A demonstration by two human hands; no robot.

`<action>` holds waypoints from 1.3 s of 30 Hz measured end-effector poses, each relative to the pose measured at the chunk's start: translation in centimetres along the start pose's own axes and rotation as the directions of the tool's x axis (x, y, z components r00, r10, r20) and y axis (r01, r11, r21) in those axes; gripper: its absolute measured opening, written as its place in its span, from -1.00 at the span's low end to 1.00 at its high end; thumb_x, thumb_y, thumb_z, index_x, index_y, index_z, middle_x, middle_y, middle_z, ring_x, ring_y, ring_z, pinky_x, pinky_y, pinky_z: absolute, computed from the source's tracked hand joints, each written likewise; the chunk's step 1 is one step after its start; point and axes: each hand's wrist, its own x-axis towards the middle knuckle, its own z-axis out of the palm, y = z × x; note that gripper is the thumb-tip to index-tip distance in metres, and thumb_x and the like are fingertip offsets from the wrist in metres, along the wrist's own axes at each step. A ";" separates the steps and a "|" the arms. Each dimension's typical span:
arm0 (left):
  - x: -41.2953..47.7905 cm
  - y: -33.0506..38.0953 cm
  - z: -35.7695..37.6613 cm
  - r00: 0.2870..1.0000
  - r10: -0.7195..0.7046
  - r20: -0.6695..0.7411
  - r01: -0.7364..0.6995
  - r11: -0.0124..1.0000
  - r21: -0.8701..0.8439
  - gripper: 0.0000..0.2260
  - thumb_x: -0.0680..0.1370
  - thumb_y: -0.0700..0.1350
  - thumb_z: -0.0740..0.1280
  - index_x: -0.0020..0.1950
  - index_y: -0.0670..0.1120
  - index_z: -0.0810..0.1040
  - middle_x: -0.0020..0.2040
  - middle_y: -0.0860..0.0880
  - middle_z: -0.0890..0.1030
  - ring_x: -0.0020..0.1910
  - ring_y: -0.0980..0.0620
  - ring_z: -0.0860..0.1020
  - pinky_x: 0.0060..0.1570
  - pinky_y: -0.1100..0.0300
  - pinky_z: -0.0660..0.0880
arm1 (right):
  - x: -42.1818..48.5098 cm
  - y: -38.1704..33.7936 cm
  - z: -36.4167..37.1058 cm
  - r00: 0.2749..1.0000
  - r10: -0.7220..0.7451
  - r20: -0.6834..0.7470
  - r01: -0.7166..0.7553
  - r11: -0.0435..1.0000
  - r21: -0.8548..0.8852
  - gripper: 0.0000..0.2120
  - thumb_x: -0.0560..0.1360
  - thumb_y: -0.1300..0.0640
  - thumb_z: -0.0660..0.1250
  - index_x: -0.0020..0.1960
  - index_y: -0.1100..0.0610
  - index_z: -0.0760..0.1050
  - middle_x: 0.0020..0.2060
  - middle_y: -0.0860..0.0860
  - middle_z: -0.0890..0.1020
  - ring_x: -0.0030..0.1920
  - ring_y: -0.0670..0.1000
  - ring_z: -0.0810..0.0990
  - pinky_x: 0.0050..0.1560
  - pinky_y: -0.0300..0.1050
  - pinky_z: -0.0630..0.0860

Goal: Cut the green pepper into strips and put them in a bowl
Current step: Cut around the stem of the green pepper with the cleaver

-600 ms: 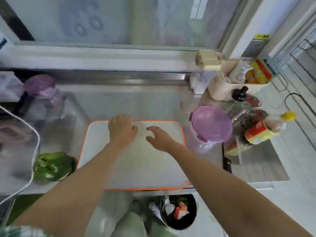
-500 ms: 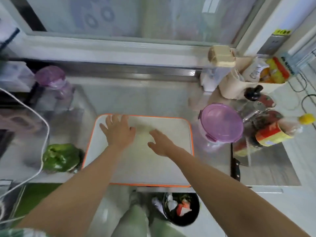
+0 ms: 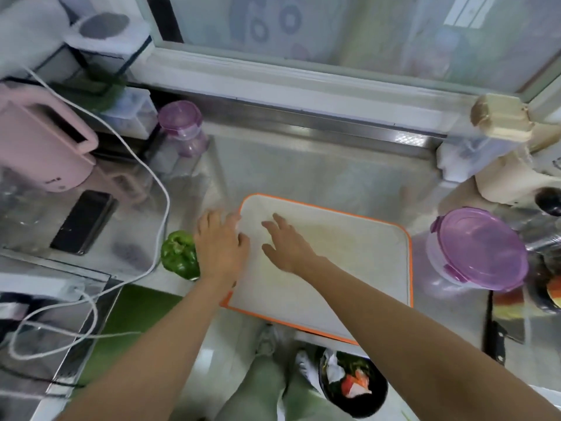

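Gripping nothing, fingers (image 3: 209, 218) spread, left hand (image 3: 223, 249) is being held at the cutting board's (image 3: 349, 256) left edge, right hand (image 3: 290, 246) above it.

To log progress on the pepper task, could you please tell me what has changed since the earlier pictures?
The left hand moved left from the middle of the cutting board to its left edge, beside the green pepper; the right hand followed leftward. Neither holds anything. The pepper stays whole on the counter, the knife untouched.
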 end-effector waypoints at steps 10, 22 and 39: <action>-0.9 -8.5 -0.7 0.880 -0.346 0.326 0.428 0.874 -0.229 -0.03 0.30 0.16 0.55 0.55 0.10 0.06 0.41 -0.21 0.21 0.31 -0.32 0.36 0.30 -0.10 0.36 | 3.4 -4.1 4.0 0.994 -0.054 0.093 0.065 0.991 -0.118 -0.54 0.59 0.06 0.17 0.46 0.17 0.26 0.40 0.17 0.30 0.38 0.19 0.27 0.35 0.05 0.29; 1.4 0.9 -1.1 0.953 0.213 0.216 -0.045 0.803 -0.594 -0.18 0.24 -0.05 0.61 0.41 0.10 0.28 0.20 -0.04 0.28 0.16 0.00 0.47 0.19 0.27 0.40 | 1.2 -0.9 -1.1 0.993 0.115 -0.001 -0.073 0.634 0.770 -0.64 0.55 -0.06 0.30 0.26 0.12 0.42 0.05 -0.05 0.56 0.05 -0.09 0.54 0.04 -0.24 0.48; 0.6 14.4 4.8 0.888 0.020 0.459 0.256 0.807 -0.532 -0.39 0.45 0.06 0.46 0.39 -0.14 0.33 0.30 -0.20 0.38 0.26 -0.21 0.45 0.28 0.00 0.42 | -10.8 12.6 -2.8 0.729 0.650 -0.215 -0.307 0.591 0.746 -0.78 0.57 0.03 0.22 -0.03 0.14 0.57 -0.16 0.06 0.65 -0.18 0.06 0.65 -0.01 0.05 0.56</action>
